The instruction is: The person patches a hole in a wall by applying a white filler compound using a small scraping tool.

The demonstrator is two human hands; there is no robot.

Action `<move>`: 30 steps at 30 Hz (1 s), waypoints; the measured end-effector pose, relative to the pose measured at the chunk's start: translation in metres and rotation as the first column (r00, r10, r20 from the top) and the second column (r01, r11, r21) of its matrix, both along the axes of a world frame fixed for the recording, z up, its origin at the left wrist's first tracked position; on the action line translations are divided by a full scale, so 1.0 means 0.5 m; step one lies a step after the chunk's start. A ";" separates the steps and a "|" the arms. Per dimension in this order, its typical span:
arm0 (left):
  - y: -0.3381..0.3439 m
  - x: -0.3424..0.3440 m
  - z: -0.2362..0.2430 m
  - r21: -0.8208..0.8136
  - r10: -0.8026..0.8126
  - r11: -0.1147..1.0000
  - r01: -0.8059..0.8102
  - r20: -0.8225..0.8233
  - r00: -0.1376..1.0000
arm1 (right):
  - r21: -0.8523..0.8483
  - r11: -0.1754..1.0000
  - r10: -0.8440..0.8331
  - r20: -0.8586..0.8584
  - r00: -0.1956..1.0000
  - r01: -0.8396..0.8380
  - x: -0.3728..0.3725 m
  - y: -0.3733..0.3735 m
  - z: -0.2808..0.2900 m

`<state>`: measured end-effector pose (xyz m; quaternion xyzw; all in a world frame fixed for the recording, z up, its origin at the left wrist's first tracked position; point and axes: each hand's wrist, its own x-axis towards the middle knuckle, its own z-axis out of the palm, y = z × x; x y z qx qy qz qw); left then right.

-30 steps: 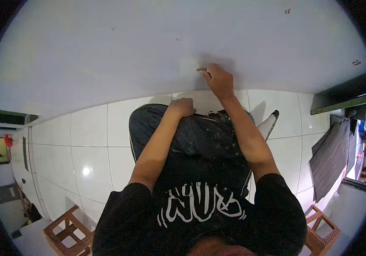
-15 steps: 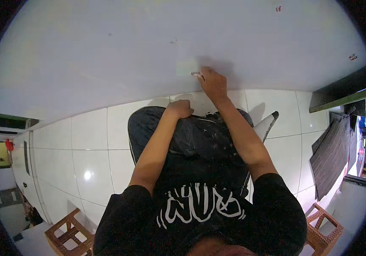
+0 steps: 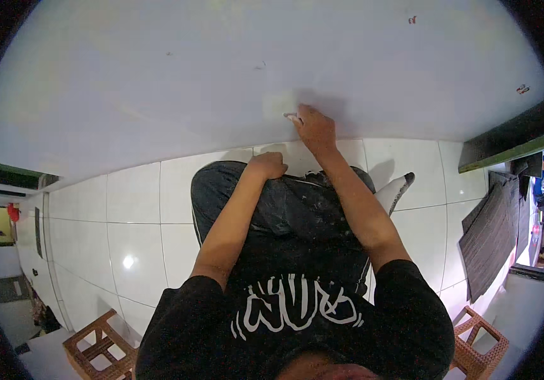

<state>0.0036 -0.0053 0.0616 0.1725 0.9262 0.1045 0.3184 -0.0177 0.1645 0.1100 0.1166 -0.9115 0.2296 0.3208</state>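
My right hand [image 3: 316, 130] reaches up to the pale wall [image 3: 177, 95], its fingers pinching a small, flat whitish piece with a grey edge [image 3: 291, 117]. That piece is against or very close to the wall; its exact kind cannot be made out. A lighter patch [image 3: 278, 101] shows on the wall just above it. On my lap, by the knee of my dark trousers [image 3: 221, 190], rests my left hand [image 3: 268, 165]. Its fingers are curled in, and their inner side is hidden, so any small thing inside cannot be seen.
White glossy tiles [image 3: 134, 250] cover the floor. A brown woven-look stool [image 3: 104, 345] stands at lower left, another such stool [image 3: 481, 342] at lower right. A dark grey mat [image 3: 490, 234] lies by the doorway on the right. My foot [image 3: 395, 190] sticks out right of my knee.
The view has shifted slightly, so the wall marks sit a little lower. My right hand, still pinching the piece, has moved slightly down the wall. My left hand stays in place.
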 end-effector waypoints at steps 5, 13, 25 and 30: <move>-0.015 -0.002 -0.019 -0.010 0.009 1.000 -0.010 -0.039 0.999 | -0.011 0.997 0.079 0.076 0.994 -0.079 0.001 -0.002 0.013; 0.002 -0.008 -0.005 -0.001 -0.020 1.000 0.020 0.009 1.000 | -0.152 0.981 0.116 -0.041 0.992 -0.121 -0.002 0.042 0.024; 0.005 0.000 0.002 0.026 0.056 0.998 -0.057 0.038 0.998 | -0.053 0.999 -0.014 -0.138 0.990 0.007 -0.027 0.010 0.075; 0.004 0.005 -0.002 0.085 0.046 0.995 -0.053 0.082 0.996 | -0.087 0.965 0.218 -0.252 0.943 -0.246 -0.023 -0.010 0.051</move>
